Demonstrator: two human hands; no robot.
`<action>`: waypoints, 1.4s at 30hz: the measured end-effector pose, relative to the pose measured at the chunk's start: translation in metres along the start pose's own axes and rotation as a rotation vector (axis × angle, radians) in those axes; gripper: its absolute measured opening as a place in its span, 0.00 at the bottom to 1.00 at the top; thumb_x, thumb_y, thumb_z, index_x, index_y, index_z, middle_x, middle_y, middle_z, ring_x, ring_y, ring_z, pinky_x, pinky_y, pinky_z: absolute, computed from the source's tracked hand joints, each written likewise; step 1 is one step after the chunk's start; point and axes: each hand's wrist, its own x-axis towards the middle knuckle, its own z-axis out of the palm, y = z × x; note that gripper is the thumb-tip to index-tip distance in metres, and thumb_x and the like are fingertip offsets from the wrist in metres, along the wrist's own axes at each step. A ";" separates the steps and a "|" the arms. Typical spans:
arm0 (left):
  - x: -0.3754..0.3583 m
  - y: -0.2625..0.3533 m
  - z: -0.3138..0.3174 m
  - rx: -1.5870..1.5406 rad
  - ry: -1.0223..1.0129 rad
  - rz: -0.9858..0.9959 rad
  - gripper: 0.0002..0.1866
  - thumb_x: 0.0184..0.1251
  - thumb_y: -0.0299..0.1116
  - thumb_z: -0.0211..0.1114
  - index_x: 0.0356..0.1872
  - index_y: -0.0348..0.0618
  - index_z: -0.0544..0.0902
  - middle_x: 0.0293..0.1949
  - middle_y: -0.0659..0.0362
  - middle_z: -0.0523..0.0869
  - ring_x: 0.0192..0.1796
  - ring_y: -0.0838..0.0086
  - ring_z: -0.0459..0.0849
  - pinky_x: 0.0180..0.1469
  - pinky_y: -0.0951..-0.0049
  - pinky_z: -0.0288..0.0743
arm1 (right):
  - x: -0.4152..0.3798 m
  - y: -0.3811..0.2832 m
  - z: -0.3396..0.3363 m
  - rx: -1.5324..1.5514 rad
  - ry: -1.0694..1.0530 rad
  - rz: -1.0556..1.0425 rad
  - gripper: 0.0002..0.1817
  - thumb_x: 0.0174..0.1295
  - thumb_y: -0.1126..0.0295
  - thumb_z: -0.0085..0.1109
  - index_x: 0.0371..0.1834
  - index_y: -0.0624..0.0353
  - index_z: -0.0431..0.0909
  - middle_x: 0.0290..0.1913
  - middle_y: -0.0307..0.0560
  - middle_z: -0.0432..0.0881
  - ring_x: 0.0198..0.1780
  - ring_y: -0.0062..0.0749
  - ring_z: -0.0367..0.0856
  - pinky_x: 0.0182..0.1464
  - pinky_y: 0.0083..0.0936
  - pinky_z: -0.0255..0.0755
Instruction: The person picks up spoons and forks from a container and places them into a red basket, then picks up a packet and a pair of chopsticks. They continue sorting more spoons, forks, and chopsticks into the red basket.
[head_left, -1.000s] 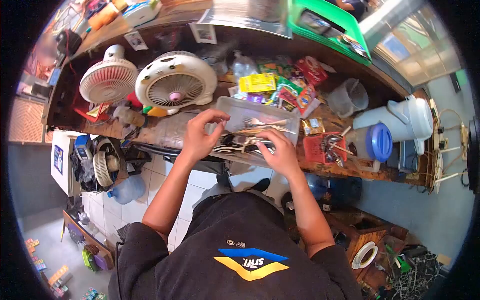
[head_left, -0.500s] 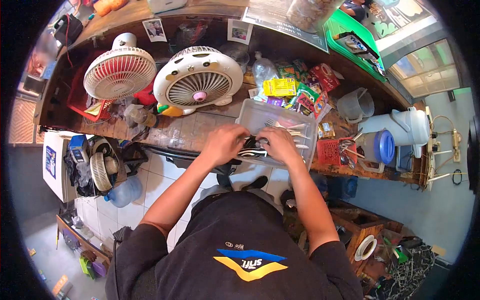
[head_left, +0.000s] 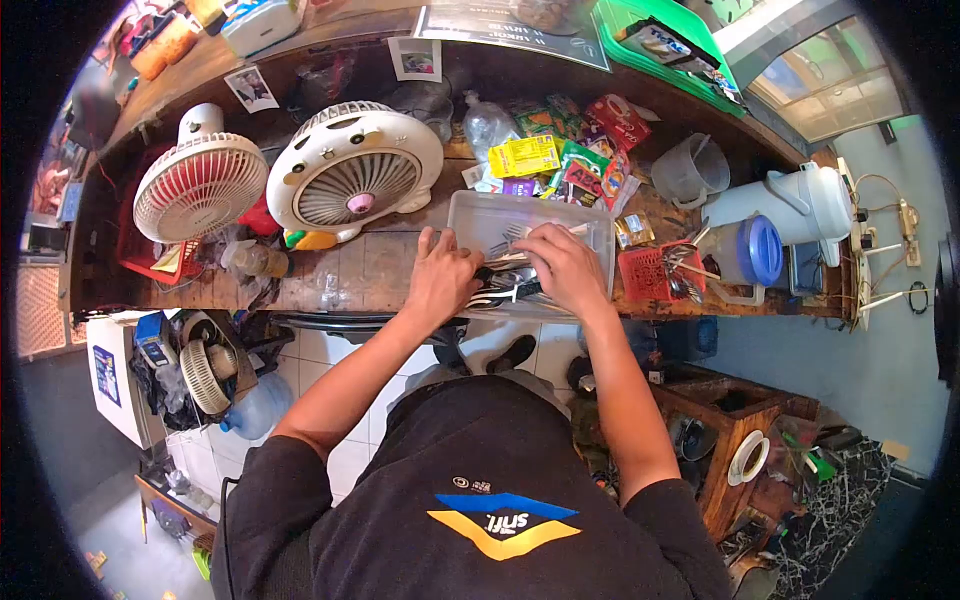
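A clear plastic bin (head_left: 600,235) with forks and spoons (head_left: 510,262) in it stands at the front edge of the wooden counter. My left hand (head_left: 440,275) is at the bin's left side, fingers bent over dark-handled cutlery; what its fingertips hold is hidden. My right hand (head_left: 566,268) reaches into the bin from the right, its fingers curled down among the utensils, and I cannot make out what they pinch. Right of the bin, a red basket (head_left: 640,275) holds more spoons. Behind the bin lie colourful sachets (head_left: 525,157).
Two fans, a white one (head_left: 200,185) and a cartoon-faced one (head_left: 355,165), stand at the left. Toward the right are a clear pitcher (head_left: 690,170), a blue-lidded jug (head_left: 763,250) and a pale thermos (head_left: 790,205). A green tray (head_left: 670,50) sits on the upper shelf.
The view has shifted, so the counter items appear further left. My left hand has turned, with its fingers raised higher at the bin's left side. My right hand remains over the cutlery.
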 end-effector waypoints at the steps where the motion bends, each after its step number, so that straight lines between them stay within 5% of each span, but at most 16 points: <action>1: 0.000 0.001 0.001 -0.002 -0.006 -0.019 0.12 0.57 0.39 0.76 0.39 0.47 0.89 0.39 0.57 0.93 0.60 0.59 0.82 0.78 0.41 0.54 | -0.001 -0.004 -0.004 -0.003 0.096 -0.021 0.11 0.58 0.80 0.67 0.43 0.56 0.88 0.42 0.44 0.84 0.47 0.45 0.85 0.49 0.41 0.79; 7: 0.006 0.000 0.003 -0.038 0.002 -0.065 0.08 0.56 0.32 0.70 0.37 0.50 0.90 0.37 0.59 0.91 0.56 0.62 0.84 0.79 0.35 0.49 | -0.008 -0.033 -0.012 0.072 0.304 -0.002 0.12 0.55 0.82 0.70 0.41 0.56 0.88 0.41 0.44 0.84 0.45 0.44 0.85 0.48 0.37 0.79; 11: 0.008 -0.008 -0.023 -0.100 0.138 -0.038 0.09 0.55 0.38 0.76 0.38 0.55 0.92 0.37 0.63 0.89 0.50 0.66 0.86 0.81 0.38 0.46 | -0.010 -0.045 -0.011 0.130 0.364 0.019 0.12 0.54 0.83 0.71 0.41 0.58 0.88 0.42 0.45 0.85 0.46 0.44 0.86 0.49 0.36 0.79; 14: 0.010 -0.013 -0.042 -0.167 0.266 -0.051 0.08 0.58 0.35 0.75 0.39 0.54 0.92 0.39 0.64 0.90 0.51 0.67 0.86 0.78 0.39 0.54 | -0.007 -0.050 -0.012 0.176 0.406 0.014 0.12 0.54 0.85 0.71 0.40 0.60 0.86 0.43 0.46 0.87 0.47 0.43 0.86 0.51 0.36 0.79; 16: 0.012 -0.017 -0.050 -0.293 0.374 -0.013 0.07 0.60 0.30 0.74 0.39 0.50 0.91 0.40 0.62 0.91 0.51 0.65 0.88 0.70 0.47 0.70 | -0.005 -0.054 -0.013 0.219 0.420 0.032 0.12 0.54 0.85 0.70 0.41 0.61 0.86 0.44 0.46 0.88 0.48 0.43 0.87 0.53 0.36 0.79; 19: 0.013 -0.023 -0.060 -0.452 0.437 0.031 0.08 0.60 0.24 0.74 0.40 0.47 0.91 0.41 0.61 0.92 0.49 0.62 0.90 0.59 0.59 0.79 | -0.001 -0.058 -0.013 0.258 0.437 0.035 0.11 0.55 0.86 0.70 0.40 0.62 0.86 0.44 0.47 0.88 0.48 0.42 0.88 0.53 0.35 0.80; 25: 0.013 -0.019 -0.089 -0.609 0.564 0.064 0.15 0.56 0.20 0.75 0.45 0.44 0.92 0.43 0.56 0.92 0.46 0.62 0.92 0.50 0.66 0.84 | 0.004 -0.068 -0.018 0.291 0.446 0.042 0.10 0.56 0.86 0.71 0.40 0.63 0.86 0.44 0.48 0.89 0.47 0.41 0.88 0.52 0.33 0.80; 28: 0.016 -0.011 -0.107 -0.632 0.571 0.117 0.13 0.58 0.14 0.73 0.44 0.36 0.90 0.42 0.53 0.92 0.46 0.64 0.91 0.50 0.69 0.83 | 0.003 -0.071 -0.025 0.294 0.469 0.022 0.11 0.56 0.86 0.71 0.40 0.63 0.86 0.43 0.48 0.89 0.47 0.40 0.88 0.53 0.32 0.81; 42: 0.083 0.080 -0.121 -0.729 0.569 0.293 0.16 0.57 0.10 0.71 0.45 0.34 0.91 0.44 0.50 0.93 0.49 0.64 0.92 0.55 0.68 0.83 | -0.063 -0.018 -0.152 0.100 0.798 0.053 0.11 0.58 0.85 0.73 0.42 0.61 0.84 0.43 0.49 0.90 0.45 0.37 0.89 0.50 0.29 0.81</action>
